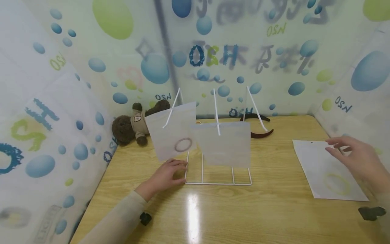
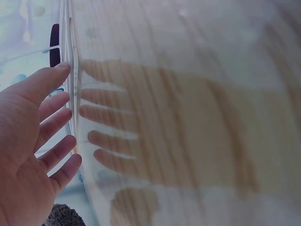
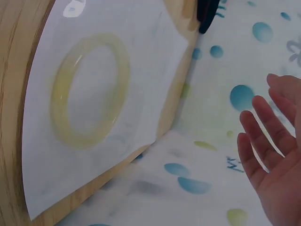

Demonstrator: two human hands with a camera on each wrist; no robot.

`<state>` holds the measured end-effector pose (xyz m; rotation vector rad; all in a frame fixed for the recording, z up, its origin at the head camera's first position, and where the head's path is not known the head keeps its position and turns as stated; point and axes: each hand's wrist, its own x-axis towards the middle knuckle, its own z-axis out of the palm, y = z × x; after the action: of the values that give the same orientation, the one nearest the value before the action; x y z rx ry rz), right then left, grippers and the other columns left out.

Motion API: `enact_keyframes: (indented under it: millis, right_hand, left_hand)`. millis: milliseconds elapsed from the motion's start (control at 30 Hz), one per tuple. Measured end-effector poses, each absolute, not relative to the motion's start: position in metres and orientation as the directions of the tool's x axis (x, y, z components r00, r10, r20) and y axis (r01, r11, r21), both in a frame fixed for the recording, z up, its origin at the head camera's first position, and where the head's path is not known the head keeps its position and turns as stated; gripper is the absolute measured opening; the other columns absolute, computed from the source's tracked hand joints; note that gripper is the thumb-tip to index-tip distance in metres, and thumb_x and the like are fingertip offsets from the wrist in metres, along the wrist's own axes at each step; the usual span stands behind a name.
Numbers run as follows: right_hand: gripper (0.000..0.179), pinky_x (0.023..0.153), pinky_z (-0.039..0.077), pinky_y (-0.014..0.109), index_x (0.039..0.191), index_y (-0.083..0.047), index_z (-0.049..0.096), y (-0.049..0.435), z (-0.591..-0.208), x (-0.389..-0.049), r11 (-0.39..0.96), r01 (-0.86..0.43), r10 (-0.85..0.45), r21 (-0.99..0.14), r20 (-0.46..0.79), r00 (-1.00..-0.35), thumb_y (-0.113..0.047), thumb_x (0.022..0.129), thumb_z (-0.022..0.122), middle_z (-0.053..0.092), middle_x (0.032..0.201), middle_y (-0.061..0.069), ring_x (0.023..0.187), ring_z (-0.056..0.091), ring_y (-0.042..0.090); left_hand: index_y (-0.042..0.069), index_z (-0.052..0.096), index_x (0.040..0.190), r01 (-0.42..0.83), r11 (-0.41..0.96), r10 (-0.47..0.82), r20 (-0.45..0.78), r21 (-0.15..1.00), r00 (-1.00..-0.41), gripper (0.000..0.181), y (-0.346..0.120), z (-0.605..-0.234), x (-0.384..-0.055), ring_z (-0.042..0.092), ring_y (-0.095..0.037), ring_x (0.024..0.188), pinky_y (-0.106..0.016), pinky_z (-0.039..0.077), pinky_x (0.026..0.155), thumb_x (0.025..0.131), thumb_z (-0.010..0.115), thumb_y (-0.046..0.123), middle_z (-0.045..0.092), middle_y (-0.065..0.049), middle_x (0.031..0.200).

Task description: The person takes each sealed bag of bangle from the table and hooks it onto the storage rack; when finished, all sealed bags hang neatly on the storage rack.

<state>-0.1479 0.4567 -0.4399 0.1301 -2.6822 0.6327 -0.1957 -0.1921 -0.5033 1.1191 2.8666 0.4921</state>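
A white wire rack (image 1: 219, 184) stands mid-table with three slanting prongs. From the left prong a whitish translucent pouch (image 1: 170, 125) hangs tilted, a brownish ring (image 1: 175, 146) showing in it. Another pale pouch (image 1: 225, 145) hangs on the middle prong. My left hand (image 1: 166, 174) touches the left side of the rack's base, fingers extended and thumb apart. At the right, a third pouch (image 1: 313, 176) lies flat on the table; the right wrist view shows a yellow ring (image 3: 59, 94) through it. Above this pouch hovers my right hand (image 1: 361, 161), fingers loosely bent, holding nothing.
A brown teddy bear (image 1: 122, 130) lies at the back left of the wooden table (image 1: 280, 213). Behind the rack's right side is a dark curved band (image 1: 262, 135). Patterned curtains (image 1: 259, 84) enclose the table at the back and sides.
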Motion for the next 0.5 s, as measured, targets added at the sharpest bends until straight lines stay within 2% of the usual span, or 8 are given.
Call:
enact_keyframes:
  millis: [100, 133, 233, 333, 400, 467, 500]
  right_hand:
    - [0.028, 0.062, 0.039, 0.005, 0.114, -0.003, 0.072, 0.466, -0.442, -0.154, 0.912, -0.123, -0.002, -0.392, 0.296, -0.955, -0.019, 0.092, 0.079, 0.073, 0.107, 0.021, 0.083, 0.036, -0.026]
    - [0.029, 0.061, 0.040, 0.006, 0.113, -0.002, 0.071, 0.468, -0.444, -0.156, 0.915, -0.112, -0.003, -0.387, 0.271, -0.963, -0.019, 0.092, 0.079, 0.072, 0.108, 0.023, 0.084, 0.042, -0.021]
    - [0.030, 0.060, 0.045, 0.012, 0.115, 0.000, 0.071, 0.475, -0.449, -0.163, 0.922, -0.098, -0.009, -0.374, 0.233, -0.972, -0.017, 0.091, 0.079, 0.072, 0.109, 0.025, 0.083, 0.062, 0.008]
    - [0.032, 0.065, 0.056, 0.028, 0.118, 0.003, 0.070, 0.483, -0.455, -0.170, 0.925, -0.093, -0.015, -0.367, 0.210, -0.978, -0.015, 0.092, 0.077, 0.070, 0.111, 0.029, 0.092, 0.065, 0.040]
    - [0.033, 0.069, 0.060, 0.041, 0.119, 0.003, 0.069, 0.488, -0.458, -0.175, 0.928, -0.078, -0.010, -0.364, 0.185, -0.983, -0.016, 0.093, 0.076, 0.069, 0.113, 0.030, 0.096, 0.064, 0.046]
    - [0.035, 0.074, 0.059, 0.056, 0.121, 0.003, 0.068, 0.495, -0.462, -0.179, 0.927, -0.073, -0.017, -0.368, 0.153, -0.988, -0.016, 0.093, 0.076, 0.067, 0.115, 0.033, 0.098, 0.064, 0.051]
    - [0.035, 0.076, 0.059, 0.057, 0.122, 0.003, 0.067, 0.498, -0.464, -0.182, 0.929, -0.071, -0.021, -0.364, 0.138, -0.990, -0.016, 0.093, 0.075, 0.067, 0.116, 0.034, 0.099, 0.064, 0.053]
  left_hand:
    - [0.016, 0.071, 0.128, 0.659, 0.693, 0.667, 0.088, 0.293, -0.740, 0.046, -0.191, -0.504, -0.196, 0.055, -0.027, 0.133, -0.050, 0.043, 0.116, 0.090, 0.078, 0.040, 0.062, -0.003, 0.146]
    - [0.016, 0.071, 0.129, 0.659, 0.694, 0.667, 0.085, 0.291, -0.740, 0.046, -0.192, -0.504, -0.196, 0.055, -0.028, 0.134, -0.050, 0.042, 0.116, 0.091, 0.078, 0.040, 0.062, -0.003, 0.146]
    - [0.016, 0.071, 0.129, 0.656, 0.695, 0.667, 0.078, 0.293, -0.741, 0.046, -0.192, -0.503, -0.196, 0.054, -0.028, 0.136, -0.052, 0.041, 0.117, 0.091, 0.078, 0.040, 0.061, -0.003, 0.147]
    - [0.016, 0.071, 0.129, 0.653, 0.696, 0.663, 0.079, 0.298, -0.744, 0.046, -0.192, -0.502, -0.196, 0.055, -0.029, 0.134, -0.052, 0.042, 0.116, 0.091, 0.078, 0.039, 0.061, -0.003, 0.147]
    - [0.016, 0.071, 0.129, 0.651, 0.698, 0.661, 0.081, 0.300, -0.746, 0.045, -0.191, -0.502, -0.195, 0.055, -0.029, 0.131, -0.052, 0.044, 0.113, 0.090, 0.079, 0.039, 0.061, -0.003, 0.147]
    - [0.016, 0.071, 0.129, 0.650, 0.698, 0.660, 0.083, 0.301, -0.747, 0.045, -0.191, -0.501, -0.195, 0.055, -0.028, 0.129, -0.051, 0.046, 0.110, 0.090, 0.079, 0.038, 0.062, -0.003, 0.146]
    - [0.016, 0.071, 0.129, 0.649, 0.699, 0.659, 0.082, 0.302, -0.748, 0.045, -0.191, -0.501, -0.195, 0.055, -0.028, 0.128, -0.051, 0.047, 0.109, 0.090, 0.079, 0.038, 0.062, -0.003, 0.146]
